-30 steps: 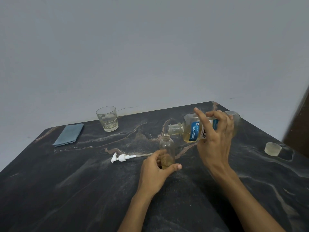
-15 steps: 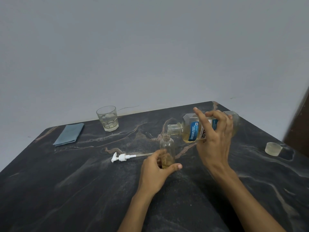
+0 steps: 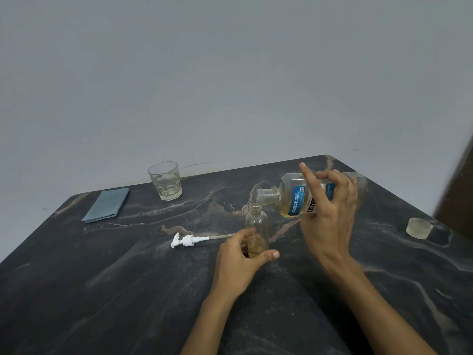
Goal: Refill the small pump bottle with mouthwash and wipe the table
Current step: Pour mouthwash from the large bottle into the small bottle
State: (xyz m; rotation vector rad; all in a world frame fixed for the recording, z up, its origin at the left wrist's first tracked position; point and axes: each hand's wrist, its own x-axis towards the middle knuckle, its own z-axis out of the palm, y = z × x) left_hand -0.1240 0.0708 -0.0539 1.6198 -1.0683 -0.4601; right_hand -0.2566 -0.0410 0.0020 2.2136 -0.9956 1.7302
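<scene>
While my left hand (image 3: 240, 262) grips the pump bottle (image 3: 256, 228) upright at frame centre, my right hand (image 3: 330, 213) holds the mouthwash (image 3: 294, 198) nearly level, its mouth just above the bottle's neck.

Glass (image 3: 165, 184) upright near far edge, a little pale liquid at its bottom. Grey wall (image 3: 230, 73) behind, plain; thin crack line runs from just right of glass. Dark brown vertical surface (image 3: 458, 190) at right frame edge, blurred, cannot tell what it is.
</scene>
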